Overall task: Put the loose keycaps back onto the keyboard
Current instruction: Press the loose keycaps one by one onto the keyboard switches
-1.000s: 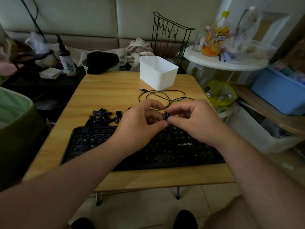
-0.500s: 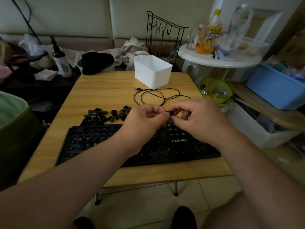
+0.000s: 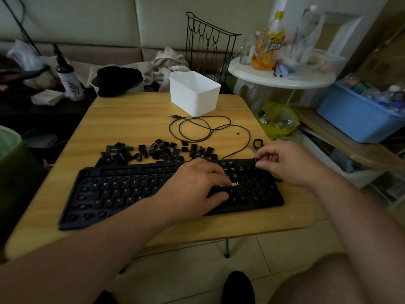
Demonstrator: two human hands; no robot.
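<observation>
Fingers (image 3: 262,160) pinch above keyboard (image 3: 122,189) on cluttered-room wooden table (image 3: 131,119).

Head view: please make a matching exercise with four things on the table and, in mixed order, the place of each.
Things:
1. white bin
2. loose keycaps
3. left hand
4. right hand

Places:
A. at the keyboard's far right corner
B. resting on the keyboard's right part
C. far edge of the table
D. just behind the keyboard

Pairs: 1-C, 2-D, 3-B, 4-A

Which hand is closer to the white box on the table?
Right, narrowly. The right hand is at the keyboard's far right corner, nearer the white box. The left hand rests lower, on the keys.
</observation>
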